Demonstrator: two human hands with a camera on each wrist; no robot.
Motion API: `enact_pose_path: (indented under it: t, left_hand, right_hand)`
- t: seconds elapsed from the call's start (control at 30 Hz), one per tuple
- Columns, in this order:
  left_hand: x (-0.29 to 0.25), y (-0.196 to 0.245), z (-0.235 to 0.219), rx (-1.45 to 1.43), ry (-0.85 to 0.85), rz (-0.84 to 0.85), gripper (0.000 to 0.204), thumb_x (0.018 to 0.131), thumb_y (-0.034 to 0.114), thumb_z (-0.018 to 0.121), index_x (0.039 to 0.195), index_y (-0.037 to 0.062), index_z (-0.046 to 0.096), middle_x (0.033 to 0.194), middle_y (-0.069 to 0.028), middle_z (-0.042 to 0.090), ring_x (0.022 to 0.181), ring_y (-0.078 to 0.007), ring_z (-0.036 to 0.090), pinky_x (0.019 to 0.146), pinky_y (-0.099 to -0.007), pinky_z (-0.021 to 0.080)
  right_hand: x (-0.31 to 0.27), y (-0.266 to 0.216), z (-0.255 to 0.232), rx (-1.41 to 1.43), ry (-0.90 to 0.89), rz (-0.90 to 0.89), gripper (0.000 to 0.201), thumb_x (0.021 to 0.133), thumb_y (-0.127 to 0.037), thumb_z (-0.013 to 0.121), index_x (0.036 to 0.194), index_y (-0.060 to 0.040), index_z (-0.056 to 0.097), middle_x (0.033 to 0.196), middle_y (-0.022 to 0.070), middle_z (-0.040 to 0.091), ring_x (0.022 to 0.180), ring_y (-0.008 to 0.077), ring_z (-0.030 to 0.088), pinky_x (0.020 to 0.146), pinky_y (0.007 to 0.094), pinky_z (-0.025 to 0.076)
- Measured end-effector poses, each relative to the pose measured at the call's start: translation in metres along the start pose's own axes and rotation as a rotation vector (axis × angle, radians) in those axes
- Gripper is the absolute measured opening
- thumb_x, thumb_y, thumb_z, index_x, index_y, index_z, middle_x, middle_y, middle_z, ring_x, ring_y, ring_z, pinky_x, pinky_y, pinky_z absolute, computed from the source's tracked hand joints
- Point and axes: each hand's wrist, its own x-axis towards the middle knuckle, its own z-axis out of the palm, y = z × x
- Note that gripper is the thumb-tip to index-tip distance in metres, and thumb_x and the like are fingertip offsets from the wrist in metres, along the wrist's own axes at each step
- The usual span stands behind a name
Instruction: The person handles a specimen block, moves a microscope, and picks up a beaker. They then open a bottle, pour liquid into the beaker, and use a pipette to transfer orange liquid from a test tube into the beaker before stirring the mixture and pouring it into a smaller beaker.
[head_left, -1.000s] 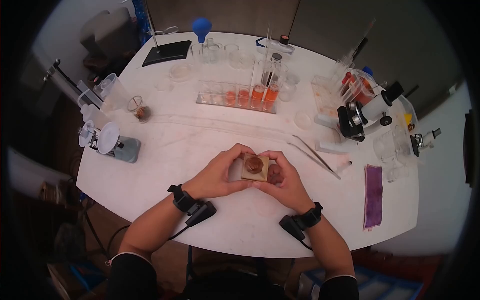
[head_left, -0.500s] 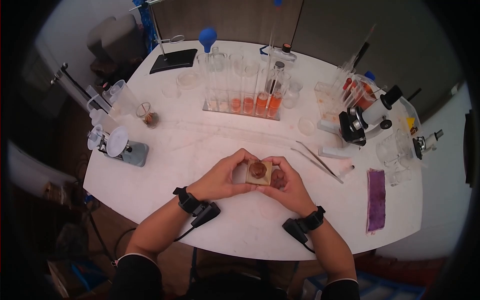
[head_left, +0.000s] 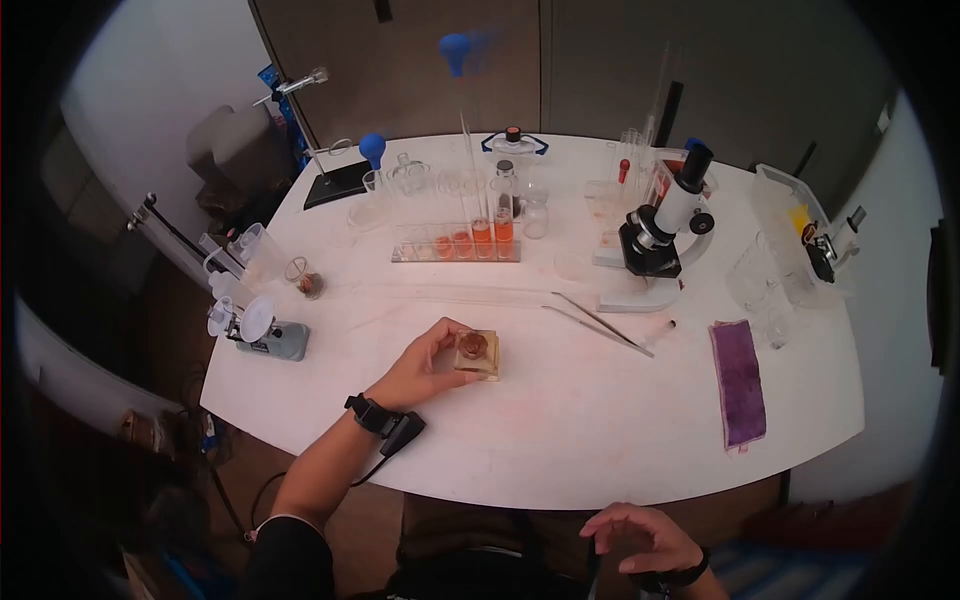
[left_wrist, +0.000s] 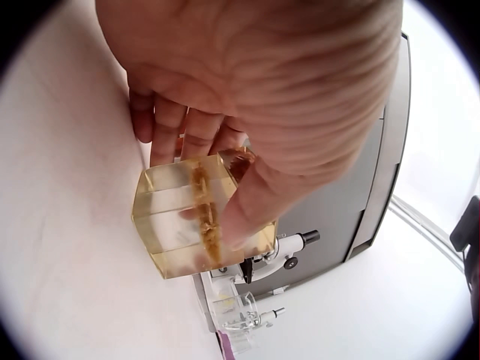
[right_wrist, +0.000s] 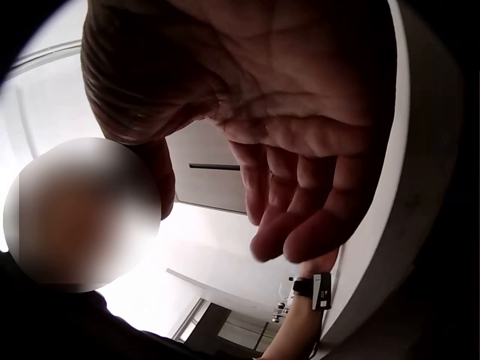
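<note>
My left hand [head_left: 420,368] grips a clear, yellowish resin block [head_left: 488,363] over the front half of the white table. Its thumb presses one side while the fingers reach round the far side. A brown, rounded piece [head_left: 474,346] shows at the top of the block. In the left wrist view, a brown layer runs through the block [left_wrist: 169,251], close by the table surface. My right hand [head_left: 645,535] is drawn back near my body, below the table's front edge. Its fingers [right_wrist: 300,217] hang loosely curled with nothing between them.
Metal tweezers [head_left: 605,330] lie right of the block. Behind stands a rack [head_left: 455,257] of test tubes, several with orange liquid. A microscope [head_left: 660,225] and a purple cloth [head_left: 738,385] are at the right. A small balance [head_left: 275,338] and a glass jar [head_left: 310,285] are at the left.
My right hand has let go of the block and moved back toward my body. My left hand holds the block alone now. The head view has shifted too.
</note>
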Motion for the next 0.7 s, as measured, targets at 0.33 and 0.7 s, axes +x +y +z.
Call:
enact_pose_path:
  t: [0.33, 0.7]
  left_hand:
    - [-0.026, 0.009, 0.050, 0.130, 0.094, -0.062, 0.042, 0.084, 0.003, 0.074, 0.117, 0.0070, 0.048, 0.122, -0.0064, 0.060, 0.120, -0.0152, 0.053, 0.102, -0.0329, 0.044]
    - [-0.040, 0.031, 0.109, 0.182, 0.343, -0.281, 0.044, 0.085, -0.003, 0.071, 0.119, 0.0056, 0.045, 0.124, -0.0069, 0.057, 0.118, -0.0161, 0.055, 0.103, -0.0336, 0.042]
  right_hand:
    - [-0.254, 0.403, -0.179, 0.062, 0.507, 0.681, 0.066, 0.095, -0.047, 0.058, 0.151, -0.0188, 0.036, 0.145, 0.0108, 0.046, 0.134, 0.0201, 0.042, 0.112, 0.0441, 0.029]
    - [0.026, 0.325, -0.364, -0.323, 0.567, 0.464, 0.064, 0.095, -0.046, 0.057, 0.149, -0.0169, 0.038, 0.142, 0.0114, 0.048, 0.131, 0.0216, 0.044, 0.109, 0.0444, 0.031]
